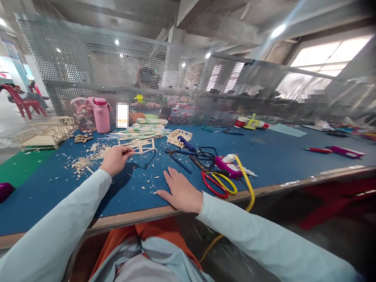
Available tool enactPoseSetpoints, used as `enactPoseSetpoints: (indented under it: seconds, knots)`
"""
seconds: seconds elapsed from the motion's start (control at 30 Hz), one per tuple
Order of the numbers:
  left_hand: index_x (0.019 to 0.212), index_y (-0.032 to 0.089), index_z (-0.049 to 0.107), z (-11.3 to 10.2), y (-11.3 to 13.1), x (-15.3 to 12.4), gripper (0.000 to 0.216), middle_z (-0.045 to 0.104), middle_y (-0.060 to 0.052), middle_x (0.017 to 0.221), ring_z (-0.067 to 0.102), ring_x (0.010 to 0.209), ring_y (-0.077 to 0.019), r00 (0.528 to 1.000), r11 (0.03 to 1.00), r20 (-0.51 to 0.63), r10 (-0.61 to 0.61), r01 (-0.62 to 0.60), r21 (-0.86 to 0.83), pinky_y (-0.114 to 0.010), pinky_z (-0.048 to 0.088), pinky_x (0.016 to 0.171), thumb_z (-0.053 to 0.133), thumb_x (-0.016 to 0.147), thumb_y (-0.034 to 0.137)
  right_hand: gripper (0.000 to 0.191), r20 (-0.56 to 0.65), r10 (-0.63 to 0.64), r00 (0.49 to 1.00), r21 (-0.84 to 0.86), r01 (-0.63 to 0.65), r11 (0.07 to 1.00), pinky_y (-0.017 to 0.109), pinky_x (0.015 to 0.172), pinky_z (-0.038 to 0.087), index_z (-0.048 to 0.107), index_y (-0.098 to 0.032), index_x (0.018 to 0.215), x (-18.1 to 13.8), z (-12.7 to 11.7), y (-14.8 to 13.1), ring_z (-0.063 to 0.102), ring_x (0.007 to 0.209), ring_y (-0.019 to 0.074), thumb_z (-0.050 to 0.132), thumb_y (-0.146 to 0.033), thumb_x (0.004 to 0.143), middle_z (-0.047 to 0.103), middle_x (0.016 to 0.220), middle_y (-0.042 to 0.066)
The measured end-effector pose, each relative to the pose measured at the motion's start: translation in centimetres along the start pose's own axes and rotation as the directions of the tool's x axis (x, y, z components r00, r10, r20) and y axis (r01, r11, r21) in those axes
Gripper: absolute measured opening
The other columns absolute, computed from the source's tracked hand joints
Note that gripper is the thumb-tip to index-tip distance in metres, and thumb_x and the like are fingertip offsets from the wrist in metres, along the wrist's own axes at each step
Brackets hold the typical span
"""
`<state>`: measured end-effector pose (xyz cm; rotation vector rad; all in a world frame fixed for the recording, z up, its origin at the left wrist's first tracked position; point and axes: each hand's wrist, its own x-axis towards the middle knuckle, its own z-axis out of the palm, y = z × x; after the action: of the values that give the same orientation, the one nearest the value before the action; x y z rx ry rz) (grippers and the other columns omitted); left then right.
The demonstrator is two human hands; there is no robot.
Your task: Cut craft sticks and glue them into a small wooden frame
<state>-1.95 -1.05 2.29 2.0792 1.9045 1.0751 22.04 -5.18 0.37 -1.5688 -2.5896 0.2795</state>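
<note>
My left hand (116, 159) pinches one end of a small frame of thin wooden sticks (144, 146), lifted a little above the blue tabletop, where it casts a shadow. Palm down on the table near its front edge lies my right hand (182, 190), fingers stretched out and holding nothing. Between and beyond the hands are wood scraps (85, 162), dark-handled pliers (179, 159) and a blue glue gun (186, 143). Behind the glue gun sits a small box-like stick piece (178, 137). Scissors with red and yellow handles (219, 184) lie right of my right hand.
Bundles of sticks (147, 128) lie at the back beside a pink bottle (101, 115). Finished-looking stick furniture (44, 135) stands at left. A purple power strip (230, 167) with a yellow cord (246, 178) crosses the front edge. A perforated metal screen (111, 66) borders the back.
</note>
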Motion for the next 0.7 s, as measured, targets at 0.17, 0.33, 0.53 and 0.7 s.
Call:
enactPoseSetpoints:
  seconds: [0.17,0.33,0.53,0.7]
  knots:
    - [0.082,0.022,0.071,-0.8,0.8,0.2,0.026,0.070,-0.002,0.074,0.061,0.067,-0.0180,0.971,0.993,-0.220,-0.091,0.072,-0.093,-0.026,0.042,0.061,0.052,0.073,0.037,0.082,-0.048,-0.021,0.999,0.067,0.025,0.997,0.050,0.105,0.014,0.028,0.000,0.134,3.9,2.2,-4.5,0.013,0.132,0.0361,0.034,-0.061,0.079,0.017,0.142,0.026]
    - [0.083,0.018,0.071,-2.2,0.7,0.5,0.029,0.068,-0.001,0.069,0.058,0.062,-0.0156,0.872,0.968,-0.453,-0.186,0.084,-0.236,-0.024,0.041,0.060,0.054,0.071,0.039,0.062,-0.157,-0.253,0.954,0.234,0.285,0.929,0.032,0.104,0.025,0.027,-0.006,0.135,11.2,1.8,-5.4,0.031,0.128,0.0199,0.033,-0.044,0.086,0.033,0.139,0.016]
    - [0.084,0.017,0.070,-2.7,-0.2,1.0,0.033,0.064,-0.001,0.063,0.052,0.055,-0.0128,0.839,0.956,-0.501,-0.212,0.072,-0.284,-0.023,0.039,0.055,0.053,0.070,0.042,0.057,-0.262,0.238,0.935,0.190,-0.192,0.963,0.042,0.103,0.022,0.035,0.004,0.127,15.2,0.3,-1.2,0.031,0.126,0.0288,0.034,-0.037,0.087,0.035,0.133,0.027]
    - [0.083,0.017,0.070,-2.5,0.2,0.9,0.031,0.066,-0.001,0.065,0.055,0.060,-0.0140,0.846,0.963,-0.499,-0.190,0.061,-0.263,-0.023,0.040,0.057,0.052,0.072,0.040,0.052,-0.173,0.034,0.984,0.188,-0.001,0.982,0.034,0.104,0.023,0.041,-0.008,0.128,16.0,1.6,-4.3,0.033,0.126,0.0215,0.037,-0.039,0.086,0.039,0.135,0.016]
